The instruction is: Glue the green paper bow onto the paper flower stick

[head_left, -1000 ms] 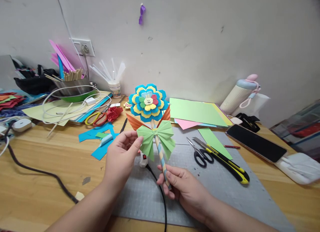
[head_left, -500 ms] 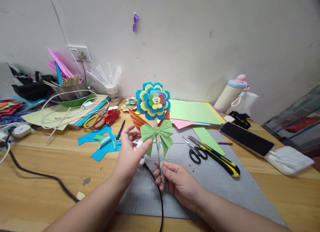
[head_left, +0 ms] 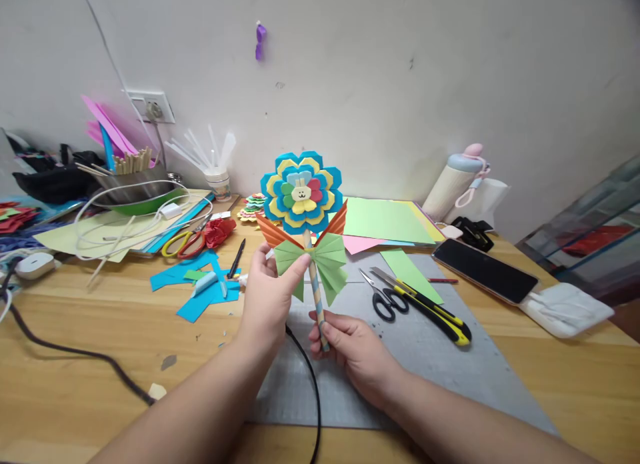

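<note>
A layered blue and yellow paper flower with a small smiling face at its centre stands upright on a striped paper stick. Below the bloom, a green pleated paper bow spreads to both sides, with orange pleated paper wings behind it. My left hand is closed on the bow near its middle, thumb in front; its other fingers are partly hidden behind the paper. Lower down, my right hand pinches the bottom end of the stick between thumb and fingers.
On the grey cutting mat lie black scissors, a yellow-black utility knife and a green paper strip. Blue paper scraps lie left, a phone right. A black cable runs under my hands.
My left thumb has moved right onto the bow's middle, and the hand has closed on it. The flower has turned more toward me, showing more of the orange wings.
</note>
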### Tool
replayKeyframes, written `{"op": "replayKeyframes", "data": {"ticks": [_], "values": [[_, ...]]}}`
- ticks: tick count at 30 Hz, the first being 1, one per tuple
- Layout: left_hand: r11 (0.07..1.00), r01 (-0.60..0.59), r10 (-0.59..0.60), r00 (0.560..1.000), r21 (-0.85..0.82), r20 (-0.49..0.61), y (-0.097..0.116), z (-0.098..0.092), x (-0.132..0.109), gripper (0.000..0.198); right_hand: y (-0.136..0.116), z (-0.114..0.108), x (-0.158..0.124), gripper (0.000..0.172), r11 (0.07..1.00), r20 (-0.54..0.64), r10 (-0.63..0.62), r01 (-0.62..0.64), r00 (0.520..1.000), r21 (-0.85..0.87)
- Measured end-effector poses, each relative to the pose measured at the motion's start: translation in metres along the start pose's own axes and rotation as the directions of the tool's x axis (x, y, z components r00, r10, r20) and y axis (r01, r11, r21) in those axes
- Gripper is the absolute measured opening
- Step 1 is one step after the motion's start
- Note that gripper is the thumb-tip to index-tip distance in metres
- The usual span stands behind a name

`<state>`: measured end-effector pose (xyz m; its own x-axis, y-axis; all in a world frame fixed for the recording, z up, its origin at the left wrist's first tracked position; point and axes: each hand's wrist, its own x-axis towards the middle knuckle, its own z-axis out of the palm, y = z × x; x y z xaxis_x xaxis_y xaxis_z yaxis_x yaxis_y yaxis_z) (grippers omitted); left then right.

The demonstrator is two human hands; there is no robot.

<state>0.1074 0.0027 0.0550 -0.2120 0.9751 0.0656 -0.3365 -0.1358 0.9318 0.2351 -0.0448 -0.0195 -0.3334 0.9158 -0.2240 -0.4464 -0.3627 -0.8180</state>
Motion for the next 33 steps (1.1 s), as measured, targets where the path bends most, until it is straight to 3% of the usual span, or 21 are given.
{"op": "replayKeyframes", "data": {"ticks": [8, 14, 33], "values": [[0.995, -0.002, -0.001, 0.999, 0.101, 0.033, -0.001, -0.01, -0.003, 0.041, 0.001, -0.001, -0.001, 0.04, 0.993, 0.076, -0.007, 0.016, 0.997, -0.113], [0.993, 0.029, -0.033, 0.999, 0.115, 0.029, 0.0, -0.01, -0.006, 0.037, -0.002, 0.002, -0.003, 0.032, 0.984, 0.085, -0.017, 0.031, 0.996, -0.174], [0.988, 0.031, -0.034, 0.999, 0.15, 0.017, 0.0, -0.012, -0.004, 0.041, -0.001, 0.002, -0.001, 0.033, 0.966, 0.093, -0.039, 0.061, 0.995, -0.252]]}}
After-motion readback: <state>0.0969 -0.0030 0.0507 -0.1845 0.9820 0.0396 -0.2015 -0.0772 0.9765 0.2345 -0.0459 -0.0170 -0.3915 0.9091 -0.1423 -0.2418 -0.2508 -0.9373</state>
